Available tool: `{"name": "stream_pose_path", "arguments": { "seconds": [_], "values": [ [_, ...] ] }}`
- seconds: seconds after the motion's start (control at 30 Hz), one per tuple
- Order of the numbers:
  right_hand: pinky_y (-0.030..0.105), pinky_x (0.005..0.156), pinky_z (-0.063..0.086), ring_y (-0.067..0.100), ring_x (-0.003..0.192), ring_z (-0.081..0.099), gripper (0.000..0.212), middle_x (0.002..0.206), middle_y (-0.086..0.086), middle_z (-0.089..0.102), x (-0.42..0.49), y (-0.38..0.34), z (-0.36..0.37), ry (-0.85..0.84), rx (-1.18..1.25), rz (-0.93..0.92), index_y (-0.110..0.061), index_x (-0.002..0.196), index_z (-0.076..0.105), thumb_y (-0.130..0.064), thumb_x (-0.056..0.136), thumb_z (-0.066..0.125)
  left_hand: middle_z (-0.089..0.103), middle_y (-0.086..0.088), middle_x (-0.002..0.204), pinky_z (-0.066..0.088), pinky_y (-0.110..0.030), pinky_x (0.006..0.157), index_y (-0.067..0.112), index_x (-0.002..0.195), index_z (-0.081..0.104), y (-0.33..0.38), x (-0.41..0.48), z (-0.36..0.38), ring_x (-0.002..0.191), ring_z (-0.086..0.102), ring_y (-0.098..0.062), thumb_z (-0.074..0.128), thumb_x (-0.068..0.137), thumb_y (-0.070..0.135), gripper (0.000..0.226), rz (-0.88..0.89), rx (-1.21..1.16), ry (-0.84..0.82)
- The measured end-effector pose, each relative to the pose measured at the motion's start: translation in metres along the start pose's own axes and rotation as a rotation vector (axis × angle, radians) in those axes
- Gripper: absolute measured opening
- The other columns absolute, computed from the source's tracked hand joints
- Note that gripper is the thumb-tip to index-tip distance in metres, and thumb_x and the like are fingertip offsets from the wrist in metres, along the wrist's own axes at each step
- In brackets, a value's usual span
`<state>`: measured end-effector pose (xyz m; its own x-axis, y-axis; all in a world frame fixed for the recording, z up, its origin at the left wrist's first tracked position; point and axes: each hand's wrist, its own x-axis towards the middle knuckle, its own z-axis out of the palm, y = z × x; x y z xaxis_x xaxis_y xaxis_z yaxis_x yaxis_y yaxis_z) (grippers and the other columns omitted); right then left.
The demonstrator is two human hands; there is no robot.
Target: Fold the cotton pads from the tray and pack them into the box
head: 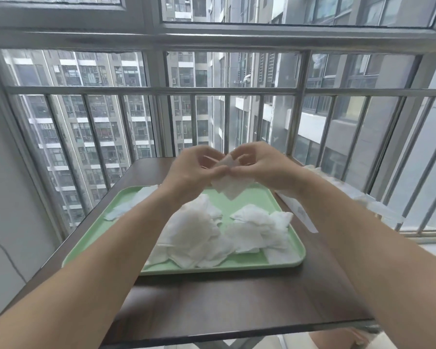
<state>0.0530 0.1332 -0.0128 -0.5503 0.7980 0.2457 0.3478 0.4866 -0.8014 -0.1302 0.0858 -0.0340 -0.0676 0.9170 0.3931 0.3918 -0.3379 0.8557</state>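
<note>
A pale green tray (252,197) lies on a dark brown table (224,303). On it sits a loose heap of white cotton pads (212,235), with a few flat ones (129,205) at its left edge. Above the tray's far side my left hand (189,170) and my right hand (264,165) both pinch one white cotton pad (230,186), which hangs partly folded between them. A white box (300,210) lies to the right of the tray, mostly hidden behind my right forearm.
A metal railing (212,90) and window frames stand just beyond the table's far edge. More white material (363,197) lies on the ledge at the right. Bare table surface shows in front of the tray.
</note>
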Motion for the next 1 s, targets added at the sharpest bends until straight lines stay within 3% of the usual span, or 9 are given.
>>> {"name": "stream_pose_path", "arguments": {
  "seconds": [0.17,0.23,0.33,0.4,0.47,0.6,0.77,0.93,1.0],
  "values": [
    [0.041,0.085,0.061,0.031,0.093,0.072,0.037,0.108,0.027,0.071,0.004,0.010,0.012,0.055,0.452,0.020,0.000,0.114,0.063,0.006,0.079,0.077,0.078,-0.002,0.084,0.062,-0.034,0.072,0.014,0.089,0.072,-0.014,0.002,-0.010,0.083,0.075,-0.021,0.079,0.083,0.008,0.010,-0.095,-0.231,0.137],
    [0.045,0.087,0.060,0.032,0.094,0.071,0.036,0.111,0.029,0.069,0.005,0.015,0.014,0.057,0.513,0.025,0.001,0.111,0.064,0.009,0.078,0.076,0.078,-0.004,0.088,0.060,-0.030,0.069,0.011,0.094,0.071,-0.018,-0.001,-0.011,0.083,0.075,-0.021,0.077,0.086,0.012,0.009,-0.135,-0.304,0.130],
    [0.044,0.083,0.062,0.031,0.093,0.071,0.035,0.116,0.031,0.067,0.004,0.022,0.014,0.110,0.582,0.051,0.004,0.111,0.064,0.011,0.078,0.074,0.074,-0.004,0.098,0.058,-0.030,0.079,0.011,0.101,0.070,-0.019,-0.003,-0.017,0.094,0.071,-0.019,0.075,0.082,0.023,0.023,-0.175,-0.387,0.092],
    [0.042,0.080,0.062,0.030,0.092,0.071,0.035,0.117,0.031,0.066,0.003,0.026,0.013,0.172,0.593,0.077,0.007,0.113,0.063,0.010,0.080,0.074,0.071,-0.006,0.101,0.057,-0.030,0.086,0.010,0.101,0.070,-0.017,-0.004,-0.021,0.096,0.068,-0.019,0.073,0.078,0.026,0.028,-0.175,-0.496,-0.020],
    [0.041,0.079,0.063,0.030,0.091,0.071,0.036,0.116,0.031,0.067,0.002,0.027,0.013,0.212,0.595,0.088,0.008,0.113,0.062,0.009,0.080,0.075,0.071,-0.006,0.098,0.057,-0.028,0.083,0.012,0.095,0.072,-0.015,-0.007,-0.021,0.092,0.068,-0.017,0.072,0.078,0.024,0.021,-0.147,-0.532,-0.115],
    [0.044,0.082,0.062,0.033,0.092,0.070,0.041,0.115,0.031,0.067,0.000,0.023,0.016,0.176,0.603,0.070,0.013,0.117,0.059,0.009,0.080,0.074,0.075,-0.003,0.092,0.056,-0.025,0.077,0.019,0.079,0.080,-0.016,-0.011,-0.011,0.087,0.071,-0.015,0.073,0.078,0.024,0.009,-0.122,-0.489,-0.151],
    [0.041,0.081,0.062,0.033,0.092,0.069,0.034,0.107,0.027,0.069,-0.001,0.018,0.020,0.139,0.638,0.041,0.010,0.114,0.060,0.009,0.082,0.072,0.076,-0.010,0.098,0.057,-0.031,0.083,0.015,0.086,0.078,-0.018,-0.012,-0.004,0.092,0.072,-0.019,0.075,0.075,0.025,0.016,-0.132,-0.480,-0.093],
    [0.045,0.085,0.061,0.036,0.093,0.071,0.033,0.110,0.028,0.070,-0.002,0.017,0.020,0.119,0.629,0.050,0.008,0.114,0.062,-0.001,0.085,0.073,0.076,-0.010,0.091,0.059,-0.030,0.080,0.008,0.089,0.075,-0.017,-0.013,0.001,0.087,0.072,-0.021,0.077,0.079,0.016,0.014,-0.119,-0.470,0.022],
    [0.038,0.076,0.062,0.029,0.086,0.073,0.026,0.105,0.022,0.072,-0.002,0.016,0.019,0.136,0.588,0.070,0.003,0.114,0.064,-0.011,0.093,0.068,0.076,-0.006,0.086,0.059,-0.028,0.073,0.010,0.090,0.073,-0.017,-0.013,0.001,0.081,0.073,-0.018,0.077,0.082,0.012,0.009,-0.110,-0.455,0.082]
  ]
}}
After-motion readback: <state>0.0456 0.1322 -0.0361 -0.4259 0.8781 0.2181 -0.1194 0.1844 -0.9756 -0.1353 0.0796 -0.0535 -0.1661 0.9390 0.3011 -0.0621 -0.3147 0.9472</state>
